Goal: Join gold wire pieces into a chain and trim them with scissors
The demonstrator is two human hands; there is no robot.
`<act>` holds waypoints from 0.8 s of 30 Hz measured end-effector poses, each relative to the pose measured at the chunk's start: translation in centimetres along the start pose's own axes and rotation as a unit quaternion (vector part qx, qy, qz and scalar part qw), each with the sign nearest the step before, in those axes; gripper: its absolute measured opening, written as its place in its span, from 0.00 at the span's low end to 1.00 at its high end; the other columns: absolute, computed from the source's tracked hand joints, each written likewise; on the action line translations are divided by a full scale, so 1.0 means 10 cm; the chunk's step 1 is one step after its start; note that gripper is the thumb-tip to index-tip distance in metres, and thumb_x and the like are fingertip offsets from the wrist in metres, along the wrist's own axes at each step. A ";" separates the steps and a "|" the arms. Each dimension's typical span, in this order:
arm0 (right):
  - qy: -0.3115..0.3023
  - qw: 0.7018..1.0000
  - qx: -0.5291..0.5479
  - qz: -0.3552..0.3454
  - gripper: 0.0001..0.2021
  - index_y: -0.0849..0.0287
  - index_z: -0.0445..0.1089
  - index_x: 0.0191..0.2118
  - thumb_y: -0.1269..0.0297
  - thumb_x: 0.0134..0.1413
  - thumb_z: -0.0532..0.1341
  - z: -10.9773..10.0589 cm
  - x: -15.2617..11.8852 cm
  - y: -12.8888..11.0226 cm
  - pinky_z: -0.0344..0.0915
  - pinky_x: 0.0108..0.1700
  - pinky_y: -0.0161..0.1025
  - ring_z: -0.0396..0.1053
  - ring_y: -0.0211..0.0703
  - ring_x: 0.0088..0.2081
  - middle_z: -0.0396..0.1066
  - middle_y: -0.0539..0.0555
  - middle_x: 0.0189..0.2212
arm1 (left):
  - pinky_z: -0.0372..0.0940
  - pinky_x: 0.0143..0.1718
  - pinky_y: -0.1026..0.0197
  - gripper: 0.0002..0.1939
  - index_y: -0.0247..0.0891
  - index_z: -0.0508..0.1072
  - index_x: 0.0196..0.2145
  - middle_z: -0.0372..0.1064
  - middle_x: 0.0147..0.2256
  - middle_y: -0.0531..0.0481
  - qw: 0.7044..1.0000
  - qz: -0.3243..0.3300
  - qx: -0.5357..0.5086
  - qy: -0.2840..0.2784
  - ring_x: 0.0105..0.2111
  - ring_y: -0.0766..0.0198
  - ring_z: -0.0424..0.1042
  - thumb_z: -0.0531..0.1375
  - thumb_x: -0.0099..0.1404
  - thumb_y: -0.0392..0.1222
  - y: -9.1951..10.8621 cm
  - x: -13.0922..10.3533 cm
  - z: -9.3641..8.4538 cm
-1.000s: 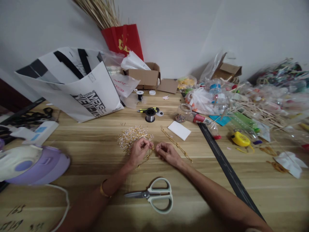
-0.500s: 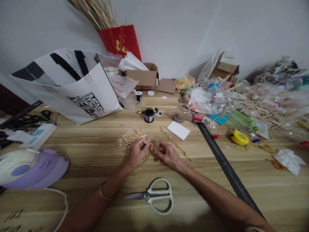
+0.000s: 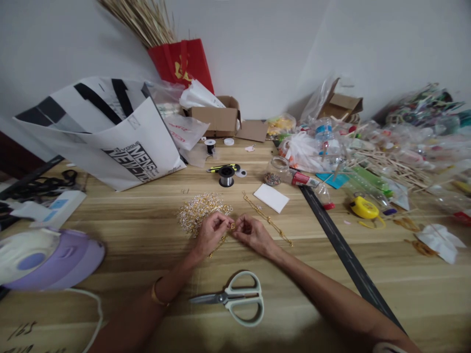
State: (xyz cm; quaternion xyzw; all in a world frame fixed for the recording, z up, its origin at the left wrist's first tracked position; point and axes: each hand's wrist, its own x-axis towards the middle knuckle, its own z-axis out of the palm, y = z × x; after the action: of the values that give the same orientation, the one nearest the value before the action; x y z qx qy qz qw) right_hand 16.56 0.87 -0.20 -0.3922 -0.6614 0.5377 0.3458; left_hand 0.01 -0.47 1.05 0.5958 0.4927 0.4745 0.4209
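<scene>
Together, left fingers [image 3: 222, 223] on gold chain [image 3: 222, 239].

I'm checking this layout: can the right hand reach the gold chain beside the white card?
Probably yes: the right hand is close to the gold chain, and nothing visible stands between them. The white card lies on the chain's far side.
</scene>
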 end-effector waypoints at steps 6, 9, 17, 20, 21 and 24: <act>0.021 0.996 -0.077 -0.029 0.11 0.59 0.62 0.33 0.61 0.47 0.63 0.00 -0.02 -0.01 0.56 0.26 0.31 0.60 0.33 0.24 0.64 0.47 0.25 | 0.65 0.34 0.62 0.06 0.35 0.70 0.27 0.72 0.29 0.47 1.000 0.010 0.005 0.006 0.31 0.64 0.71 0.57 0.59 0.40 -0.02 0.00 0.01; 0.016 0.996 -0.081 -0.029 0.09 0.59 0.62 0.34 0.62 0.49 0.61 0.00 -0.03 -0.02 0.56 0.26 0.31 0.60 0.33 0.24 0.65 0.47 0.25 | 0.66 0.34 0.62 0.07 0.35 0.71 0.28 0.72 0.30 0.47 1.000 0.004 0.007 -0.003 0.31 0.64 0.71 0.57 0.59 0.41 0.00 0.00 0.00; 0.000 0.999 -0.039 -0.015 0.03 0.59 0.62 0.32 0.67 0.51 0.57 -0.01 -0.01 0.02 0.58 0.27 0.31 0.62 0.34 0.24 0.65 0.48 0.23 | 0.66 0.36 0.61 0.06 0.35 0.70 0.27 0.73 0.30 0.46 1.000 -0.009 -0.015 0.010 0.31 0.63 0.71 0.58 0.58 0.40 -0.01 0.00 0.00; 0.007 0.998 -0.052 -0.018 0.02 0.59 0.63 0.31 0.68 0.50 0.56 -0.02 0.00 0.00 0.57 0.27 0.31 0.61 0.34 0.24 0.64 0.48 0.23 | 0.66 0.36 0.60 0.06 0.35 0.70 0.27 0.73 0.31 0.46 1.000 -0.012 -0.022 0.015 0.32 0.62 0.72 0.58 0.58 0.41 -0.04 0.00 0.01; 0.012 0.998 -0.064 -0.022 0.02 0.60 0.64 0.31 0.68 0.50 0.56 -0.03 0.00 -0.01 0.57 0.27 0.31 0.60 0.34 0.24 0.64 0.48 0.23 | 0.66 0.36 0.60 0.07 0.35 0.70 0.27 0.73 0.30 0.46 1.000 -0.012 -0.023 0.016 0.31 0.63 0.72 0.58 0.58 0.41 -0.05 0.00 0.01; 0.020 0.991 -0.123 -0.044 0.03 0.60 0.65 0.30 0.70 0.49 0.55 -0.05 0.00 -0.03 0.56 0.27 0.32 0.60 0.35 0.24 0.63 0.48 0.23 | 0.66 0.37 0.59 0.07 0.35 0.70 0.27 0.73 0.31 0.46 1.000 -0.009 -0.023 0.015 0.32 0.62 0.72 0.58 0.58 0.42 -0.06 0.00 0.01</act>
State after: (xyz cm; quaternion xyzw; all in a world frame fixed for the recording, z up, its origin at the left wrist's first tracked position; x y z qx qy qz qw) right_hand 16.96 1.02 0.20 -0.4129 -0.7321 0.4287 0.3314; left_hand -0.04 -0.38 0.42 0.5743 0.4929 0.4910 0.4314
